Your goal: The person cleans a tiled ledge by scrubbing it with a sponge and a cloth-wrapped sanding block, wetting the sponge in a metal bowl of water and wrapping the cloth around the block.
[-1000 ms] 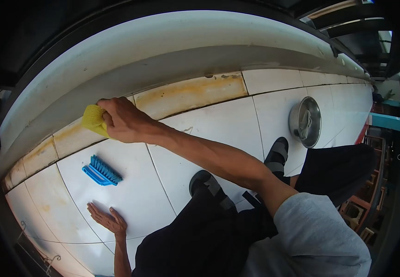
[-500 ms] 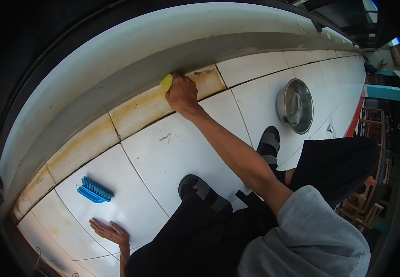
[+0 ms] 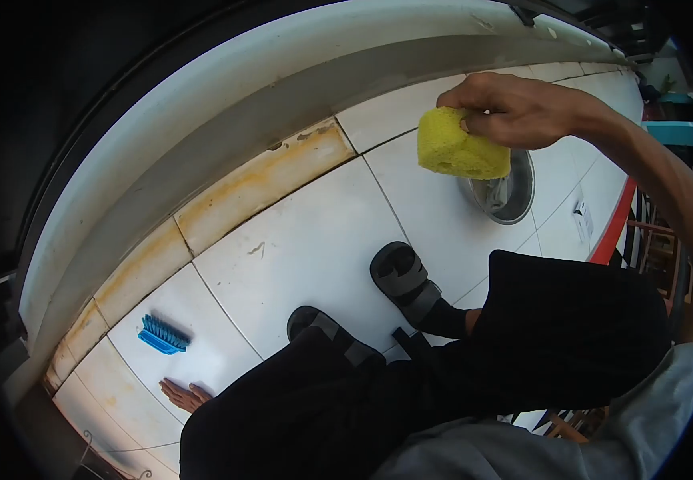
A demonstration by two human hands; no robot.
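Observation:
My right hand (image 3: 514, 110) is closed on a yellow sponge (image 3: 462, 146), raised above the floor. Behind the sponge is a round metal basin (image 3: 525, 188) with a pale cloth (image 3: 497, 194) inside, both partly covered by it. Flat on the white floor tiles (image 3: 298, 232), my left hand (image 3: 184, 394) rests with its fingers spread and nothing in it. Part of that hand is hidden by my leg. Just above it lies a blue brush (image 3: 163, 335), bristles toward the wall. Yellow-brown stains mark the narrow edge tiles (image 3: 262, 180) along the wall.
A curved grey-white wall (image 3: 226, 104) runs along the tiles. My feet in dark sandals (image 3: 401, 276) stand on the floor. A small printed paper (image 3: 582, 218) lies near a red edge (image 3: 614, 224) at the right, with wooden furniture beyond. Curled metal pieces (image 3: 86, 444) show at the lower left.
My right hand has moved the sponge from the stained edge tiles to the right, up in front of the basin. One foot has shifted left. My left hand stays on the floor.

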